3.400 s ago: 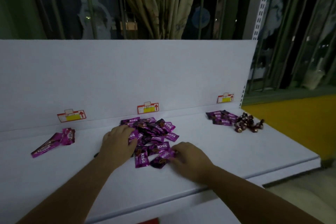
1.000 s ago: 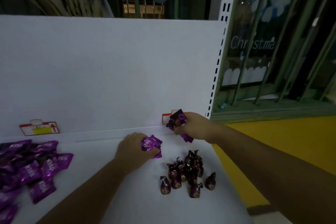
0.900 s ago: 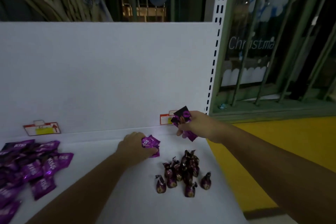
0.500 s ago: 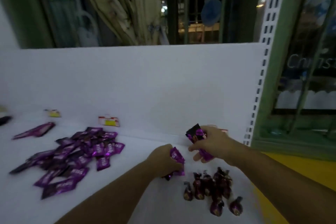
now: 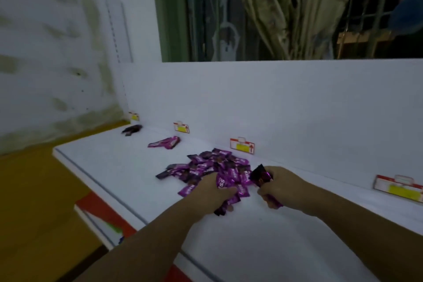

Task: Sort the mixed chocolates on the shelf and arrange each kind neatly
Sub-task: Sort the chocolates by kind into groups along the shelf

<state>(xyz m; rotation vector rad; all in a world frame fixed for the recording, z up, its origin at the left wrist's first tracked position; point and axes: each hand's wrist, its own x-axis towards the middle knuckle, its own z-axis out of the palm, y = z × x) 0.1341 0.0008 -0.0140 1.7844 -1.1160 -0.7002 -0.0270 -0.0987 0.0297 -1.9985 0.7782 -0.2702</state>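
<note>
Fingers [image 5: 229, 190] of L hand [image 5: 207, 192] are curling tight round a bunch of purple packets [image 5: 222, 182], pressing them vs the palm, w/ a few ends poking out below. The hand is hovering at the near edge of the pile [image 5: 206, 166], maybe touching it, can't tell. R hand [image 5: 282, 186] is gripping a 2nd bunch, fingers wrapped fully, w/ a dark packet [image 5: 259, 175] sticking up on top and a purple end showing under the fist. It's sitting just right of the pile, close above the shelf [image 5: 251, 240]. Neither hand is spreading yet. Pile is lying mid-shelf in front of a price tag [image 5: 242, 146]. Further left, a small lot of long pink bars [image 5: 164, 142] and a dark lot [image 5: 132, 129] are lying apart, each near its own tag. Handling, as I'm reading it: packets are looking light, thin, slick foil, so they're prob sliding over each other in a stack and slipping out of any loose grip. Wrappers are prob crinkling, not breaking, but the choc inside is prob denting or softening under a hard, warm squeeze. Best hold is prob across the flat middle of the stack, thumb on top & fingers under, not by the crimped ends. Singles are better pinched at an edge.
</note>
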